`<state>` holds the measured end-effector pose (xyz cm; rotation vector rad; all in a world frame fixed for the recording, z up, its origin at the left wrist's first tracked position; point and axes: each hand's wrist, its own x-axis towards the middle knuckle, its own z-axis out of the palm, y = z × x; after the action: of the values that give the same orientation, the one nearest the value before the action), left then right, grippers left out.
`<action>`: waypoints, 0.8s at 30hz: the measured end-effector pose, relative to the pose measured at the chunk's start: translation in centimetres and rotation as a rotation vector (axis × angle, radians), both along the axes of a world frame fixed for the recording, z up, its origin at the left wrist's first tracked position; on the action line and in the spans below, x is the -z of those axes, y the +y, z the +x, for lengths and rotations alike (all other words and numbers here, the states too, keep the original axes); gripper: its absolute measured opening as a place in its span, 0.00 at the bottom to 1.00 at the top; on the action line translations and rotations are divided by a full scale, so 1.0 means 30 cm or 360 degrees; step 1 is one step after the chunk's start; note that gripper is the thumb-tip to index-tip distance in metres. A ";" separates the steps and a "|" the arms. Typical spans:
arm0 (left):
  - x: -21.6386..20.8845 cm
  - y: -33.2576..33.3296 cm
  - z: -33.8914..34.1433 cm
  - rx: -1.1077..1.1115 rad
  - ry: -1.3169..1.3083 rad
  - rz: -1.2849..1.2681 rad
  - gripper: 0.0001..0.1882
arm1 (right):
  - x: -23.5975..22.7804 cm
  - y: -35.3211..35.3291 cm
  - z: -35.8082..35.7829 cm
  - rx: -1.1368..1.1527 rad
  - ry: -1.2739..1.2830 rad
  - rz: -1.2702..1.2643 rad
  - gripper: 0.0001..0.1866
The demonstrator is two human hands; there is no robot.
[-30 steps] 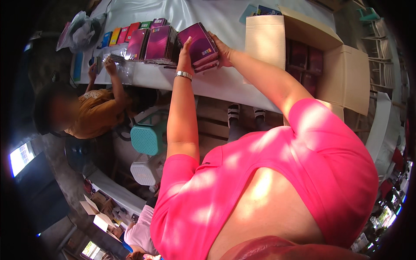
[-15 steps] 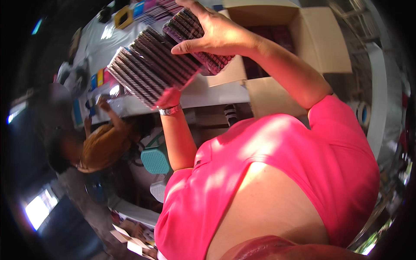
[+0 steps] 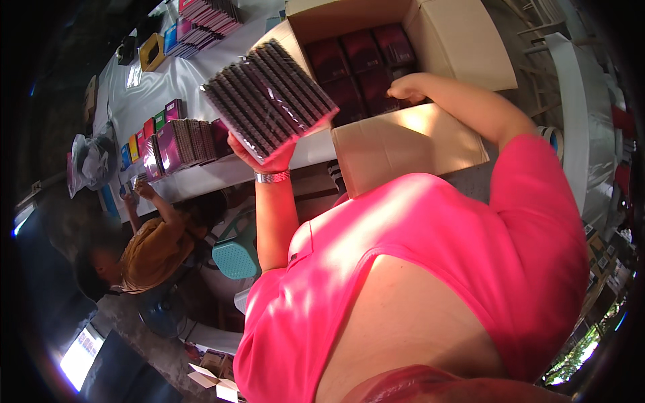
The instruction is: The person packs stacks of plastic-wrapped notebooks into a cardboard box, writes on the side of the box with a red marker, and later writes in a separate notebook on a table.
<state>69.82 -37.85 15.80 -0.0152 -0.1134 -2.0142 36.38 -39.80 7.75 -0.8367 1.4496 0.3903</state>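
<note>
now the person's pink shirt [image 3: 430,269] fills the near part of the view, and both arms go up from it toward the table [image 3: 168,87]. the left hand [image 3: 265,156] is closed under a wrapped pack [image 3: 269,97] of dark flat packets; the fingers grip its lower edge and hold it tilted in the air, above the table edge and just beside the box [image 3: 403,138]. a metal watch [image 3: 272,176] sits on that wrist. the right hand [image 3: 406,87] reaches down inside the open box, resting on the dark red packs [image 3: 359,64] there; its fingers are mostly hidden, so one cannot tell how far it is open or whether it grips anything.

it looks like the step of taking packs out of the box for the table. the next move probably calls for a firm hold with the right hand on one more pack, and a flat free place on the table for the pack in the left hand.

further away, rows of coloured packets [image 3: 181,141] stand near the table edge, and one more stack [image 3: 205,13] lies at the far end. another person [image 3: 144,248] in a yellow shirt sits low at the left and touches the table, near a teal stool [image 3: 235,252]. the front flap [image 3: 410,144] of the box stands between body and table and may hinder the lifting.
</note>
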 end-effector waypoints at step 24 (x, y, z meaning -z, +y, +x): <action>-0.172 -0.234 -0.379 -0.0067 -0.1606 -0.0316 0.23 | 0.027 0.025 -0.215 -0.1195 0.0511 -0.0918 0.24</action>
<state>58.44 -44.88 20.97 0.8688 -0.9339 -1.7823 29.93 -39.04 6.94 -1.8683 1.5212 0.7026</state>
